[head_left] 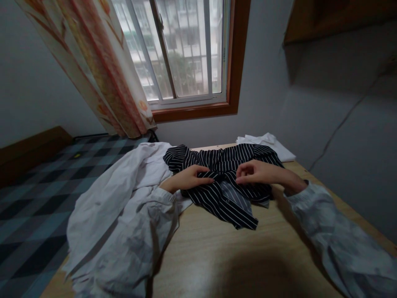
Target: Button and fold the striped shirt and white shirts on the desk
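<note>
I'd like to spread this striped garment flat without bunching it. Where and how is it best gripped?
Probably by the pointed near tip of the striped garment, pinched between thumb and finger from the near side. That tip lies spread on the tabletop, clear of the left hand and right hand, whereas the far part looks gathered.

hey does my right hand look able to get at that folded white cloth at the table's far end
Probably yes: the folded white cloth lies beyond your right hand, with only low folds of the striped garment between, and the cloth's right side looks uncovered.
</note>
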Motion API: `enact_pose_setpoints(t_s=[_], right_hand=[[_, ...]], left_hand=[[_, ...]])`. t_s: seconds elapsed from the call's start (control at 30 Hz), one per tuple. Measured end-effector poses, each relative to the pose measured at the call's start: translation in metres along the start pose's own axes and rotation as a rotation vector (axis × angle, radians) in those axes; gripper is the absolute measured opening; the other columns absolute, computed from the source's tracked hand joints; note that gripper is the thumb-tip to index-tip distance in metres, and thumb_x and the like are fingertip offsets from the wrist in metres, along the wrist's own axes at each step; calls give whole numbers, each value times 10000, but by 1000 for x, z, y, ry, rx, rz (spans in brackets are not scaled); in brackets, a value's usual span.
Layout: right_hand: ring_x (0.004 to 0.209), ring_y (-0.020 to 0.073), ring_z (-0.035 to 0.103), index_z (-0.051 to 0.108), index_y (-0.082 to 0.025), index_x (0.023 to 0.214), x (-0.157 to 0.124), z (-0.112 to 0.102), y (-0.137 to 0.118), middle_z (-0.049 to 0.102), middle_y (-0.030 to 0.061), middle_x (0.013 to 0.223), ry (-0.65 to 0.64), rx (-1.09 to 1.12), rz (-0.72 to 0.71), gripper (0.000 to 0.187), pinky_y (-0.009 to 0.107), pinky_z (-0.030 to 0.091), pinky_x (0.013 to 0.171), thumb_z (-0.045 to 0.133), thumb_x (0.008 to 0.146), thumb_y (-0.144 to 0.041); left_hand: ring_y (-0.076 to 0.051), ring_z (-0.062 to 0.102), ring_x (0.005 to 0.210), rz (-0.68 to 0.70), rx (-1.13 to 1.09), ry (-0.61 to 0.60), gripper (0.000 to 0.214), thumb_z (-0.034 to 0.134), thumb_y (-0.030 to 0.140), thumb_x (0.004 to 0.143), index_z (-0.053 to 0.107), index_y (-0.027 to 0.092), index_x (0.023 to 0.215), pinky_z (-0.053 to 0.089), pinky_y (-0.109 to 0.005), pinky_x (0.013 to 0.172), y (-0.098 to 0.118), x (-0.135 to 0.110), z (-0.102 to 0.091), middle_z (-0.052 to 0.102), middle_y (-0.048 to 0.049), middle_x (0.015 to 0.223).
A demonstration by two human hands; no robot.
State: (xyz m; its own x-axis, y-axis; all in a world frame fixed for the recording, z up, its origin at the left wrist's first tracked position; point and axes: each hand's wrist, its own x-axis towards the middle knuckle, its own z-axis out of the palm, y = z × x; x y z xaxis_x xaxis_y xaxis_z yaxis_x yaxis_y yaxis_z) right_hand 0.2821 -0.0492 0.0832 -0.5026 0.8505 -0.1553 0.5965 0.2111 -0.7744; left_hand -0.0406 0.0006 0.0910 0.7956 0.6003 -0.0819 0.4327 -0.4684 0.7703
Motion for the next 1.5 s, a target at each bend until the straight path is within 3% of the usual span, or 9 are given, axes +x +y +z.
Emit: enact_pose_setpoints(t_s=[0.2, 0.37, 0.57, 0.73, 0.9, 1.13, 1.27, 1.37, 1.5], right_hand=[[701, 187, 612, 729, -234, 909, -11, 22, -29, 740, 39, 849, 83, -507, 129, 375, 314, 339, 612, 868, 783, -559], [721, 202, 629, 733, -246, 838, -10, 31, -33, 743, 46, 830, 140, -622, 95, 80, 339, 331, 633, 724, 900, -295], [746, 247, 662, 716, -235, 868, 1, 42, -17, 750, 81, 847, 205, -657, 113, 299, 345, 369, 643, 791, 877, -524], [750, 238, 685, 749, -229, 853, 7, 52, -9, 744, 90, 851, 201, -688, 118, 122, 357, 427, 702, 679, 934, -287], [783, 256, 690, 745, -224, 879, 9, 51, -7, 761, 92, 871, 179, -670, 130, 276, 361, 438, 684, 753, 920, -497], [775, 242, 700, 750, -226, 876, 9, 52, -9, 777, 89, 892, 171, -676, 128, 104, 363, 434, 706, 666, 934, -242], [817, 260, 707, 742, -225, 945, 7, 53, -13, 779, 91, 929, 178, -654, 122, 99, 358, 435, 706, 717, 940, -321], [886, 274, 709, 718, -224, 1087, 7, 54, -14, 782, 102, 1027, 192, -644, 108, 252, 348, 442, 703, 778, 931, -413], [886, 254, 705, 731, -235, 1007, 9, 56, -10, 782, 84, 1012, 163, -643, 106, 112, 334, 434, 699, 732, 957, -335]], left_hand=[[-157, 627, 835, 45, -39, 123, 335, 745, 521, 931, 775, 188, 963, 477, -284, 764, 0, 5, 5, 739, -23, 952], [-199, 661, 904, -35, -33, 211, 347, 678, 547, 967, 751, 210, 1006, 517, -323, 799, -5, 10, 12, 751, -49, 1027], [-242, 669, 1044, -68, 101, 308, 233, 594, 438, 1014, 695, 235, 1069, 529, -385, 976, -17, 25, 34, 754, -71, 1114], [-221, 675, 980, -55, 140, 381, 202, 562, 406, 1033, 643, 224, 1065, 530, -371, 917, -22, 31, 50, 724, -61, 1061], [-213, 651, 895, -45, 267, 471, 271, 738, 427, 936, 612, 221, 1059, 487, -346, 793, -14, 21, 37, 708, -42, 1020], [-228, 644, 888, -67, 508, 421, 335, 841, 426, 839, 629, 227, 1005, 464, -347, 762, -16, 11, 22, 704, -42, 1041], [-223, 660, 829, -163, 532, 271, 221, 793, 430, 872, 730, 232, 948, 460, -339, 719, -15, 13, 29, 748, -43, 968], [-208, 660, 760, -199, 509, 190, 166, 765, 402, 879, 784, 239, 909, 471, -329, 700, -15, 16, 35, 768, -42, 888], [-214, 683, 770, -169, 511, 157, 126, 758, 350, 862, 801, 235, 895, 493, -324, 711, -15, 17, 41, 789, -53, 881]])
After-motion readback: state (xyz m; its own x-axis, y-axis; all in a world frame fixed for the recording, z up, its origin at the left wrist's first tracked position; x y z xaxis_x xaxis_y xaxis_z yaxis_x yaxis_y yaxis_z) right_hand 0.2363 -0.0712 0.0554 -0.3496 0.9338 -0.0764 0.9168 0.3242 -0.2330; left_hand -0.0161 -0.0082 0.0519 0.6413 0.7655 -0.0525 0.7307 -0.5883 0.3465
